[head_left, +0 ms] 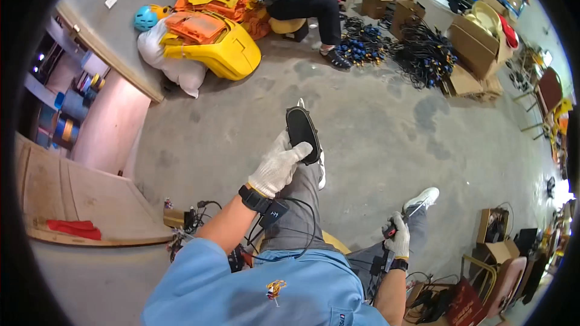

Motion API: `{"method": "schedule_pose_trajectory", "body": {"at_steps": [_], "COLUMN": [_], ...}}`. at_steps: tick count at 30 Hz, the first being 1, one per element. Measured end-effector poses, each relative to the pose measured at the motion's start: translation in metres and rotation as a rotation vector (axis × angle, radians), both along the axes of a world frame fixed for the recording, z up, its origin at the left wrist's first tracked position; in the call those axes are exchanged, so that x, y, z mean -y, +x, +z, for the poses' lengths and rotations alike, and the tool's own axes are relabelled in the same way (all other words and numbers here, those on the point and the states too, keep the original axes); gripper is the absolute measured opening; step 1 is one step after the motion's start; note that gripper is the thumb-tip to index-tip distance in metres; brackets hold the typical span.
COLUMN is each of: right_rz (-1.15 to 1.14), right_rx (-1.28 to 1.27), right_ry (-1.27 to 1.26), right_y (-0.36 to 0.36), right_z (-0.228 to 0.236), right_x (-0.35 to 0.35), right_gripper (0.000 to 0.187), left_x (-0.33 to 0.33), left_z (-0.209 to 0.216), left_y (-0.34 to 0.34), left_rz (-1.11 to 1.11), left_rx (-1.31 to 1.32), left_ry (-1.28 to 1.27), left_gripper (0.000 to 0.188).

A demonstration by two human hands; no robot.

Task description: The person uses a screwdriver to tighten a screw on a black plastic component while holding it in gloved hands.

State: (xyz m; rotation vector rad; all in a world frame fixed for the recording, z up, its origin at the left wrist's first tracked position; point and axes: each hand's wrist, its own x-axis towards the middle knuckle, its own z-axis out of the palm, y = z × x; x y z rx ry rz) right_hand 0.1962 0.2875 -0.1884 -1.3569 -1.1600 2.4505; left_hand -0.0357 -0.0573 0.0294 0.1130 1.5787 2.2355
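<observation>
My left hand (277, 168), in a white knit glove, grips a black oval, flat part (299, 125) with small tabs along its rim. The thumb lies across its face, and the part is raised above my left leg. Lower right, my gloved right hand (399, 238) is closed round a screwdriver (391, 230) with a red and black handle. Its thin shaft points up toward my right shoe (422, 199). Around my left wrist is a black strap (254, 198), with a small black box (273, 213) and a cable beside it.
Yellow and orange plastic shells (232, 54) and a white sack (175, 63) stand far left. Another person (302, 0) sits beyond. Black cable heaps (423, 51) and cardboard boxes (477, 45) lie far right. A wooden panel (90, 199) is at left; a chair (504, 284) stands lower right.
</observation>
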Motion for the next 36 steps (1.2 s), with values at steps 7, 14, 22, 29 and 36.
{"method": "schedule_pose_trajectory", "body": {"at_steps": [7,14,22,29,36], "right_rz": [0.011,0.027,0.098,0.185,0.262], "right_rx": [-0.022,-0.072,0.070,0.160,0.268], "right_ry": [-0.052,-0.086,-0.128,-0.095,-0.054], "right_y": [0.006,0.008,-0.005,-0.006,-0.024], "right_z": [0.003,-0.009,-0.009,-0.013,-0.010], "right_x": [0.008,-0.001,-0.008,-0.007,0.007], "right_gripper": [0.016,0.017,0.021,0.025,0.027], "left_x": [0.033,0.128,0.335,0.499,0.523], "left_z": [-0.021,-0.033,-0.128,-0.233,-0.287], "left_y": [0.004,-0.013,0.047,0.204,0.352], "left_rz": [0.126,0.411,0.869,0.888,0.907], "left_rx": [0.066,0.041,0.206,0.642,0.947], "left_ry": [0.051,0.001,0.009,-0.937,-0.974], "left_gripper": [0.047,0.030,0.039,0.038,0.057]}}
